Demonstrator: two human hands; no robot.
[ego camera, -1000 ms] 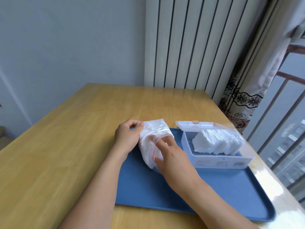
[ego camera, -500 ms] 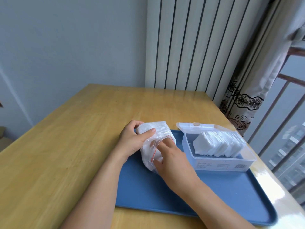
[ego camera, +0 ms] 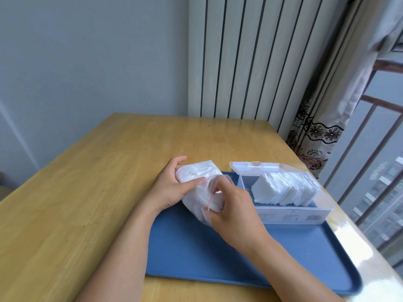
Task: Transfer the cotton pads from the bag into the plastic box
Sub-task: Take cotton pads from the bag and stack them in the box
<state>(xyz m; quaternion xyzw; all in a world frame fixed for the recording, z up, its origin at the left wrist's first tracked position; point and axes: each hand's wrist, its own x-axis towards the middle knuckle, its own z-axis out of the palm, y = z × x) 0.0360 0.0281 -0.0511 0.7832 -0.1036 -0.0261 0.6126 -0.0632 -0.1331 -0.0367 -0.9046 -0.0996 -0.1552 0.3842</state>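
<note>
A clear zip bag (ego camera: 196,175) with a red seal line is full of white cotton pads and lies at the left end of the blue tray (ego camera: 218,258). My left hand (ego camera: 172,188) grips the bag from the left, thumb across its front. My right hand (ego camera: 231,205) reaches into the bag's open mouth, its fingers curled around a bunch of pads (ego camera: 214,202) at the opening. To the right stands the clear plastic box (ego camera: 294,214), its lid (ego camera: 257,166) folded back, with a row of cotton pads (ego camera: 283,188) inside it.
The tray sits on a wooden table (ego camera: 87,192) near its right edge. Behind are a grey wall, a white ribbed panel (ego camera: 250,57) and a patterned curtain (ego camera: 316,136). A window railing runs along the right.
My left hand has shifted its thumb over the bag's front. My right hand has gone deeper into the bag's mouth and curled around pads there. The bag has tilted slightly.
</note>
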